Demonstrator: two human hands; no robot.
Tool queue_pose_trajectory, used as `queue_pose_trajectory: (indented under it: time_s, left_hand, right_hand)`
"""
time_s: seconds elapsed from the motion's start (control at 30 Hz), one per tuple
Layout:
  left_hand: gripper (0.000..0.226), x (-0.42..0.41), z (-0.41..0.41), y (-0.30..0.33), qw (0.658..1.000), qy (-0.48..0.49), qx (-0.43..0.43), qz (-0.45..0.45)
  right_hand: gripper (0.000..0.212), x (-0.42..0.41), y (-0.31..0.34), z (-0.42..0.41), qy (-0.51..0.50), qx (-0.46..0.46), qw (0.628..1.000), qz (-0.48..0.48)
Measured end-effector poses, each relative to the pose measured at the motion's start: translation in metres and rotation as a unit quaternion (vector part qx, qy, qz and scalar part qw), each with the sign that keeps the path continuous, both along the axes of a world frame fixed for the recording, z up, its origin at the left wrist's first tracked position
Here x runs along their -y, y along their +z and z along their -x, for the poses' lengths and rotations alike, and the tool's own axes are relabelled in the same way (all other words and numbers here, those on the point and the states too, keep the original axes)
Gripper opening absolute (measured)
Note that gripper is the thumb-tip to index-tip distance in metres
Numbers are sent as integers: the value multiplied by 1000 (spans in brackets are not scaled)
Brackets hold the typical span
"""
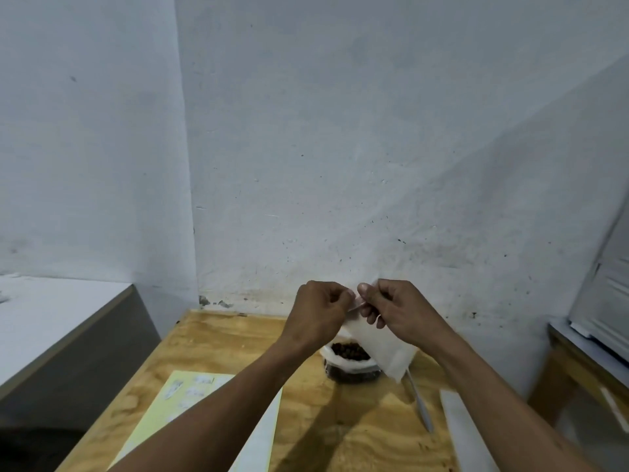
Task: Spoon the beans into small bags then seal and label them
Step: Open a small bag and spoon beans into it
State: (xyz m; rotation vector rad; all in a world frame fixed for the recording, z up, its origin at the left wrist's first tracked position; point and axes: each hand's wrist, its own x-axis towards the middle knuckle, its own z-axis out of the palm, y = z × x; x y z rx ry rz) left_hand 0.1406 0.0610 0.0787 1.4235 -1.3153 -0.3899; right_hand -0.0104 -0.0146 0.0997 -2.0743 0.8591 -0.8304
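A small bag (381,345) is pinched at its top edge by the left hand (320,311) and the right hand (394,308), probably so the mouth can be pulled apart; it looks flat and unfilled. It is held over the beans (350,352), kept in an open container on the table (211,342). A spoon (420,403) and label sheet (190,393) are laid within reach.
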Motion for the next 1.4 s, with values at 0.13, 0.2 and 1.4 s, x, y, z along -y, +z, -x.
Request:
queue_pose_trajectory:
  time_s: [0.13, 0.2, 1.4]
  left_hand:
    - [34, 10, 8, -7, 993, 94, 66, 12]
    - [38, 17, 2, -6, 985, 163, 61, 9]
    - [84, -4, -14, -25, 918, -52, 392, -33]
  right_hand:
    - [34, 0, -7, -4, -24, 2, 999, -25]
    - [34, -6, -11, -9, -33, -5, 999, -27]
    - [55, -2, -13, 12, 15, -48, 985, -166]
